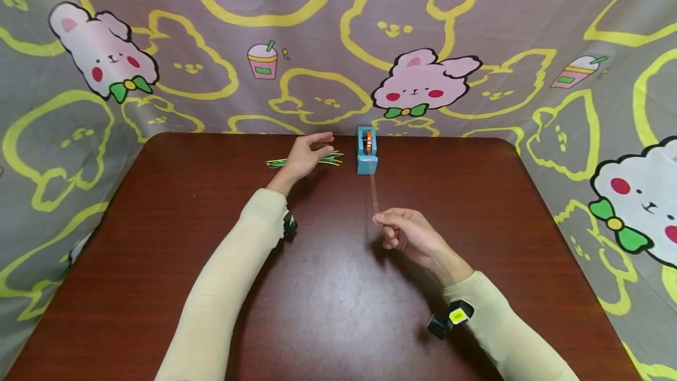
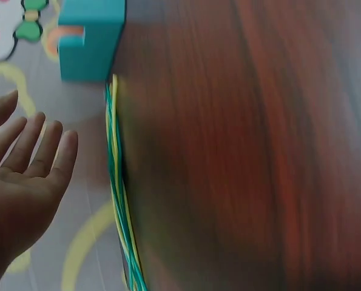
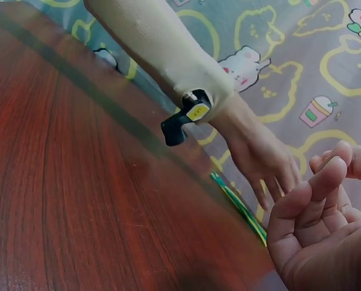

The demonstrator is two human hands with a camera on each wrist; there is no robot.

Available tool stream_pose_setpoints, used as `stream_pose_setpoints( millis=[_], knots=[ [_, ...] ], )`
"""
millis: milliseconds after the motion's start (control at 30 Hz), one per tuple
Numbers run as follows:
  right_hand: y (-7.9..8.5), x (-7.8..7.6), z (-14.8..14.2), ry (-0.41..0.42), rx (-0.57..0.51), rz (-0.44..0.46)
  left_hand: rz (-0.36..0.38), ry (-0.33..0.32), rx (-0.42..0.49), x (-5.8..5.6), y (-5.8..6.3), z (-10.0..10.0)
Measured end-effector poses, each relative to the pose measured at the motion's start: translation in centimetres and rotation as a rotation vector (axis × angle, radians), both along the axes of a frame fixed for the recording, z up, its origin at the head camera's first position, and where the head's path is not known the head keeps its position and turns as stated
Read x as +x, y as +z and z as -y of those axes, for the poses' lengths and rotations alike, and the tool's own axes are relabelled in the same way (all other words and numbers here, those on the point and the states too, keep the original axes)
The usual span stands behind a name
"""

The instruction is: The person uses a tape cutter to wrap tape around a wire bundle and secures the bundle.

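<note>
My right hand (image 1: 412, 237) pinches the free end of a strip of clear tape (image 1: 374, 193) between thumb and forefinger. The strip runs from a blue tape dispenser (image 1: 367, 165) at the back of the table, with an orange roll core (image 1: 368, 141) inside. Over a bundle of thin green and yellow strands (image 1: 332, 160) hovers my left hand (image 1: 304, 157), fingers extended and holding nothing. In the left wrist view, the strands (image 2: 116, 163) lie apart from that hand, close to the dispenser (image 2: 92, 36). The right wrist view shows curled right fingers (image 3: 326, 182); the tape is not discernible there.
A dark red-brown wooden table (image 1: 328, 298) holds these things. Grey cloth (image 1: 317, 46) printed with rabbits and yellow outlines hangs along its back and sides. Each sleeve carries a small black wrist device (image 1: 290, 225).
</note>
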State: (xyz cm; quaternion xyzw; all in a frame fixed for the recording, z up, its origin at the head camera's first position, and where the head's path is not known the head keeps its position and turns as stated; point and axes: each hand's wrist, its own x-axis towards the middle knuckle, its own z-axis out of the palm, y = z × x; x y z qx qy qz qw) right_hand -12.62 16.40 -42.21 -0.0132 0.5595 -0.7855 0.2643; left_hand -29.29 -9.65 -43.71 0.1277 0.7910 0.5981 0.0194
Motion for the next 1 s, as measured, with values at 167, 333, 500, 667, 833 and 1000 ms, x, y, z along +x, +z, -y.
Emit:
stream_pose_setpoints(
  millis=[167, 333, 500, 667, 833, 1000],
  knots=[
    [-0.1, 0.0, 0.0, 0.007, 0.000, 0.003, -0.016, 0.028, -0.126, -0.4, -0.7, 3.3],
    [-0.1, 0.1, 0.0, 0.007, 0.002, 0.005, 0.009, 0.038, -0.221, -0.6, -1.4, 5.8],
    [0.0, 0.1, 0.0, 0.015, 0.006, -0.004, 0.055, 0.033, -0.280, -0.4, -1.7, 7.4],
    [-0.1, 0.1, 0.0, 0.019, 0.007, -0.005, 0.094, 0.017, -0.348, -0.3, -1.9, 8.0],
    [-0.2, 0.1, 0.0, 0.027, 0.006, -0.010, 0.068, 0.015, -0.361, -0.4, -2.2, 8.1],
    [-0.2, 0.0, 0.1, 0.029, 0.003, -0.017, 0.037, 0.011, -0.387, -0.6, -2.3, 8.2]
  ],
)
